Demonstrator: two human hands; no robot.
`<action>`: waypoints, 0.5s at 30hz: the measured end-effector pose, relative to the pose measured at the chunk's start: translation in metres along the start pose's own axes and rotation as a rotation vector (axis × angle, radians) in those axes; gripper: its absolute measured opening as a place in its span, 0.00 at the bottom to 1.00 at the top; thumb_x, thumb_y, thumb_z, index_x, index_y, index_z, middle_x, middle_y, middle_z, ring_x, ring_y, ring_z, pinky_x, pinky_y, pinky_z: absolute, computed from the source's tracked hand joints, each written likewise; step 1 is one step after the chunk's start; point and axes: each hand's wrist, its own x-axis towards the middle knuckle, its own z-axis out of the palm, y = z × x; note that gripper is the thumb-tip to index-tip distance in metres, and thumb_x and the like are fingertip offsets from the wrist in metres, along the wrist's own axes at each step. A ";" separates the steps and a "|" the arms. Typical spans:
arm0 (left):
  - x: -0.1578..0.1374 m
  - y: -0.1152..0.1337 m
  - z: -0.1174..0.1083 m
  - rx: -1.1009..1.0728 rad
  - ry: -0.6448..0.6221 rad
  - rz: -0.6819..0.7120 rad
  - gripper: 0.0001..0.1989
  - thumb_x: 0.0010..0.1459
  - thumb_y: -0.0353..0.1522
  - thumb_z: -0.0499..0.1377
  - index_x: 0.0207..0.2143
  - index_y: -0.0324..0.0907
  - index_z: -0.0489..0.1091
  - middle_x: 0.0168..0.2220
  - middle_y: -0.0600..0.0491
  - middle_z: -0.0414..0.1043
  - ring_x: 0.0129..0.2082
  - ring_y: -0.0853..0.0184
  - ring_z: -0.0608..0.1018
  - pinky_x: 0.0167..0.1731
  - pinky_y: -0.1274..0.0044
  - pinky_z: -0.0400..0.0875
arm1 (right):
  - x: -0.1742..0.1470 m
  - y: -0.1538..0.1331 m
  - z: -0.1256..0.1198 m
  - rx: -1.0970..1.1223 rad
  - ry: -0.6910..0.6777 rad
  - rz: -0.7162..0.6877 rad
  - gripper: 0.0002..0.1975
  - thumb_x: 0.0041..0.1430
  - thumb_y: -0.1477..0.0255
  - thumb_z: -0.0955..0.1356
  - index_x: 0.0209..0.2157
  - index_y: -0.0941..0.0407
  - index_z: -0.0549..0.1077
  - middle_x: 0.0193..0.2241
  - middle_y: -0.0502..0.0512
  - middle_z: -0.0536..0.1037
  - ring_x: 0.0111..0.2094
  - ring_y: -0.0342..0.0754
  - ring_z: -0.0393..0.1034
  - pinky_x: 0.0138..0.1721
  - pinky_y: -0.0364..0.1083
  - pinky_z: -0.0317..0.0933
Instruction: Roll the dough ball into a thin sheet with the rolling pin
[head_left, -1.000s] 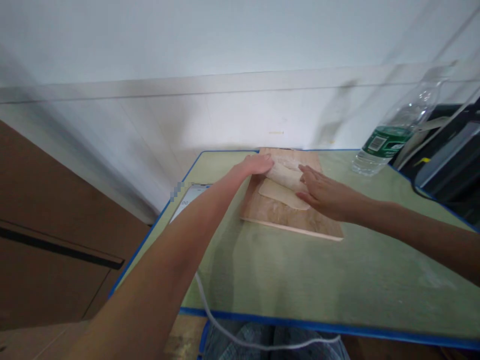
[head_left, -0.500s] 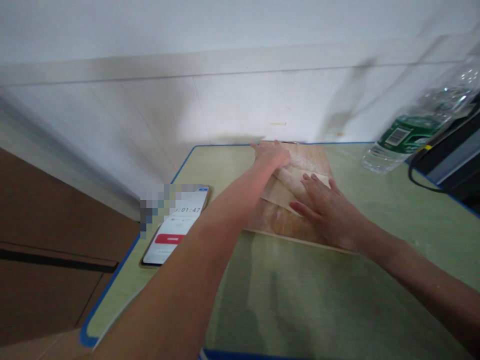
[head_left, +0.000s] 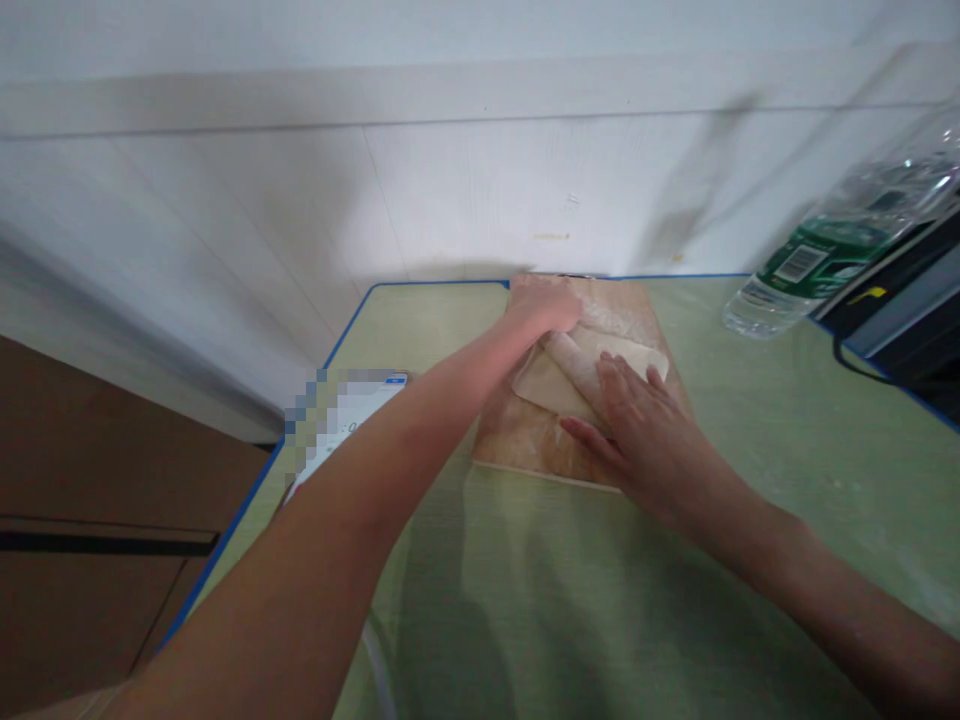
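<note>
A flour-dusted rolling pin (head_left: pixel 576 366) lies slantwise across a flat sheet of pale dough (head_left: pixel 544 386). Under the dough is a wooden board (head_left: pixel 517 442), its far part whitened with flour. My left hand (head_left: pixel 551 304) is closed at the pin's far end, its fingers curled and partly hidden by the back of the hand. My right hand (head_left: pixel 645 425) rests flat over the near end, fingers stretched out and thumb apart; that end is hidden beneath the palm. Dough shows on both sides of the pin.
A phone (head_left: pixel 352 405) lies to the left on the green table (head_left: pixel 495 580), partly behind my left forearm. At the right, a clear bottle with a green label (head_left: pixel 802 262) leans beside dark equipment (head_left: pixel 915 310) and a black cable. A white wall (head_left: pixel 465 200) borders the table's far edge.
My left fingers, stretched out before, are now curled in. My right hand has shifted slightly left over the pin. The forearm covers more of the phone, and the view has moved a little.
</note>
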 end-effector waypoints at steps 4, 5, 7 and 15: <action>-0.005 -0.002 -0.001 -0.027 0.017 0.000 0.21 0.63 0.35 0.46 0.53 0.39 0.70 0.55 0.44 0.69 0.55 0.54 0.70 0.53 0.63 0.63 | 0.000 -0.004 -0.001 -0.011 -0.001 -0.003 0.35 0.64 0.55 0.52 0.61 0.66 0.59 0.57 0.75 0.66 0.59 0.63 0.59 0.59 0.64 0.51; -0.006 -0.003 -0.001 -0.033 0.016 -0.004 0.21 0.62 0.35 0.46 0.52 0.38 0.70 0.55 0.44 0.69 0.55 0.54 0.70 0.52 0.63 0.64 | 0.000 -0.005 -0.002 -0.019 -0.004 -0.007 0.35 0.64 0.55 0.53 0.61 0.66 0.58 0.57 0.75 0.65 0.60 0.63 0.58 0.59 0.64 0.50; -0.008 -0.004 -0.002 -0.037 0.012 -0.005 0.21 0.62 0.34 0.46 0.53 0.39 0.70 0.55 0.44 0.69 0.54 0.53 0.71 0.50 0.63 0.65 | 0.000 -0.008 -0.004 -0.040 -0.013 -0.018 0.35 0.64 0.55 0.53 0.62 0.67 0.58 0.58 0.76 0.64 0.60 0.63 0.57 0.59 0.64 0.49; -0.006 -0.015 0.002 -0.021 -0.049 0.102 0.22 0.64 0.36 0.44 0.52 0.42 0.70 0.57 0.46 0.67 0.57 0.51 0.67 0.54 0.57 0.60 | 0.000 -0.019 -0.009 -0.098 0.009 -0.029 0.34 0.65 0.56 0.55 0.60 0.69 0.59 0.55 0.77 0.67 0.57 0.62 0.62 0.58 0.62 0.54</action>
